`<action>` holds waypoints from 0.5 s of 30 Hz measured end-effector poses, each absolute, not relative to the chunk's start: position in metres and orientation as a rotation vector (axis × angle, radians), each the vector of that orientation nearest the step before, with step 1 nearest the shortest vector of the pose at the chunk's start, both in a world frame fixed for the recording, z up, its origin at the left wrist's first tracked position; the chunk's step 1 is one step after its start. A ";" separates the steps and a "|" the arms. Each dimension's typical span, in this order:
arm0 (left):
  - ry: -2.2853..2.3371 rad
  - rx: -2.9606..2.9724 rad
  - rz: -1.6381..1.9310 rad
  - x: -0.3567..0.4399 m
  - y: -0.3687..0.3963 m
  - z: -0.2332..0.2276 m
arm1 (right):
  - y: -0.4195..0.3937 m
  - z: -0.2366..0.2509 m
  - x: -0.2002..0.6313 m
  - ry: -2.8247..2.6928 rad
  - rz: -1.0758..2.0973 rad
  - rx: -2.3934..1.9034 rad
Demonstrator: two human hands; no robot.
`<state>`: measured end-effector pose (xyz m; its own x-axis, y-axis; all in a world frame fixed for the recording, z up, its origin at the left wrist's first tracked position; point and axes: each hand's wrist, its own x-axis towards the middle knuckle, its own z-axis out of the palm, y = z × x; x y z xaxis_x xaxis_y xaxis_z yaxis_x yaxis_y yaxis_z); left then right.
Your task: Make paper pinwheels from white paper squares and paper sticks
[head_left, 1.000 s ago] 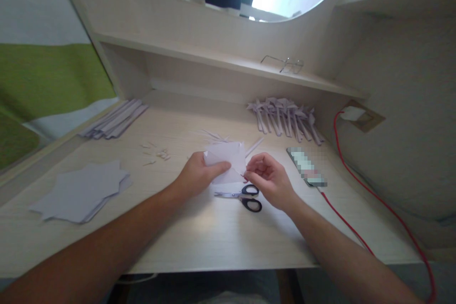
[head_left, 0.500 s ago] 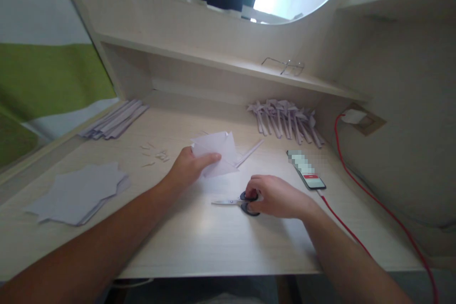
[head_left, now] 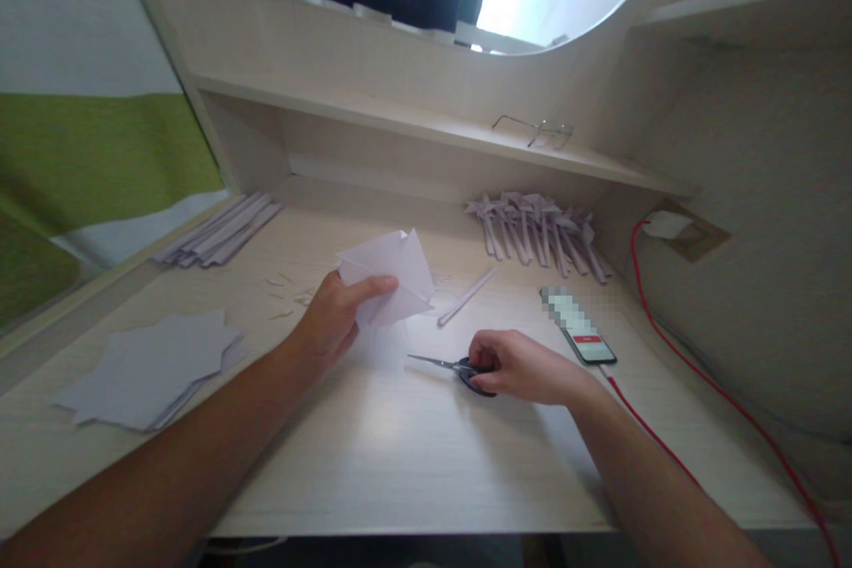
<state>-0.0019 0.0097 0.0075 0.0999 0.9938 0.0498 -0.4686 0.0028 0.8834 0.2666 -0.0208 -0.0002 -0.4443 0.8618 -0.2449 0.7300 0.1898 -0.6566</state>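
Left hand [head_left: 333,312] pinches creased paper sheet [head_left: 390,264]; right hand [head_left: 517,364] now off it, grip closed on scissors [head_left: 459,366]. Cutting looks possible.

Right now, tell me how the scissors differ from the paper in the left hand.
Color: the scissors have dark handles and metal blades; the paper is whitish all over.
Shape: the scissors are narrow with a pointed end; the paper is broad, with creases and corners.
Grasp: the right hand has the scissors by the handles; the left hand pinches the paper under its thumb.
Shared: both are in the person's hands.
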 end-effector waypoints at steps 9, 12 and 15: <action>0.692 0.883 1.412 -0.005 0.011 0.006 | -0.024 0.015 0.262 -1.767 1.233 -1.303; 0.696 0.874 1.419 -0.005 0.011 0.006 | -0.027 0.016 0.261 -1.843 1.151 -1.319; 0.711 0.868 1.410 -0.005 0.011 0.006 | -0.029 0.016 0.259 -1.868 1.135 -1.320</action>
